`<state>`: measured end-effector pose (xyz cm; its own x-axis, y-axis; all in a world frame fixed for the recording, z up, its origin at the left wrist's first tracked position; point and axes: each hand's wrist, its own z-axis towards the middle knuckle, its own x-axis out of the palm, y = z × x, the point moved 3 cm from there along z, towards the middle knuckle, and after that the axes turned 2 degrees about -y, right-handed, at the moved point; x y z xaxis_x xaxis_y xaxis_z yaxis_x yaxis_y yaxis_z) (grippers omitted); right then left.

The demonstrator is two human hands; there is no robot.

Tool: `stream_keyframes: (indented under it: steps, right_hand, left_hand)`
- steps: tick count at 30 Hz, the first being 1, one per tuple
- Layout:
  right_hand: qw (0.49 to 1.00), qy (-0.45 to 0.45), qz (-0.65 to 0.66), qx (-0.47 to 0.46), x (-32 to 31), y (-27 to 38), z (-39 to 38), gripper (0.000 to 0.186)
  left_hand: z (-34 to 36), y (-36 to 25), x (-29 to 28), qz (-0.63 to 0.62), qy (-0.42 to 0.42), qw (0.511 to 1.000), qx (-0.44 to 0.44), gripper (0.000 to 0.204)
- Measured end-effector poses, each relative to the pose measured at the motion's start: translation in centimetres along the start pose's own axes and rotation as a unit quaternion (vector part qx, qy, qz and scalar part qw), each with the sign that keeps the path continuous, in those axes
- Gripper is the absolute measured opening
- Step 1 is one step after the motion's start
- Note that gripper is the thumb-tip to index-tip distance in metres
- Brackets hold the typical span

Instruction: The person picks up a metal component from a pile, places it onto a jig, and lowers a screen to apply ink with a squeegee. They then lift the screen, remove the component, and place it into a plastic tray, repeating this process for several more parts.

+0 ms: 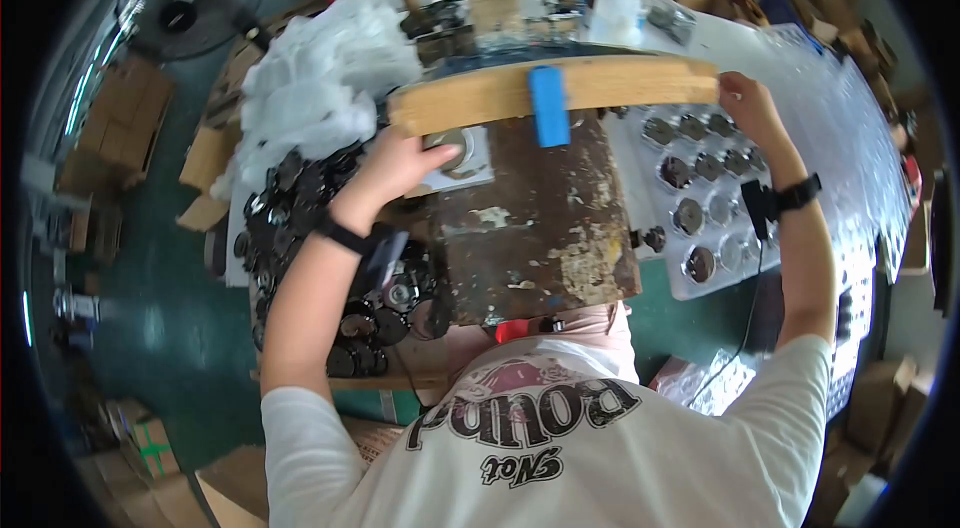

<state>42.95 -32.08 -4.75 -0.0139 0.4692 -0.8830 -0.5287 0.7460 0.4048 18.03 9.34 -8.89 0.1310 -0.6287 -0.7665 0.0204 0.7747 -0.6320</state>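
Note:
A light wooden bar [460, 100] with blue tape [548, 106] around its middle spans between my hands, over the far part of a worn, paint-stained brown board [500, 258]. My left hand [393, 168] grips the bar's left end, its thumb sticking out and some fingers hidden behind the wood. At the bar's right end, my right hand [752, 108] is closed around the tip. Close to my left thumb lies a round, ring-like piece on a white square pad [481, 160]; its kind is hard to make out.
Dark round parts [290, 208] are heaped on the left, beside bunched white plastic bags [320, 78]. To the right, a clear tray [690, 278] holds several dark round parts in its cups. A white bottle with a red pump [618, 13] stands at the back. A fan [180, 13] is far left.

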Motion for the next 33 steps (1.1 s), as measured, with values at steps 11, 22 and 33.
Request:
stream_keyframes:
  steps: [11, 22, 33]
  right_hand:
    - [0.942, 0.092, 0.310, -0.083, -2.8, 14.7, 0.4, 0.029]
    - [0.909, 0.277, 0.286, -0.121, -1.3, 17.9, 0.2, 0.026]
    - [0.944, 0.051, 0.023, -0.325, 8.7, 26.2, 3.1, 0.028]
  left_hand:
    - [1.6, -0.7, 2.3, 0.152, 0.063, 0.983, 0.084, 0.037]
    - [-2.7, -1.7, -2.3, 0.141, -0.007, 0.970, 0.196, 0.049]
    - [-7.9, -2.4, 4.2, -0.170, 0.060, 0.982, -0.061, 0.071]
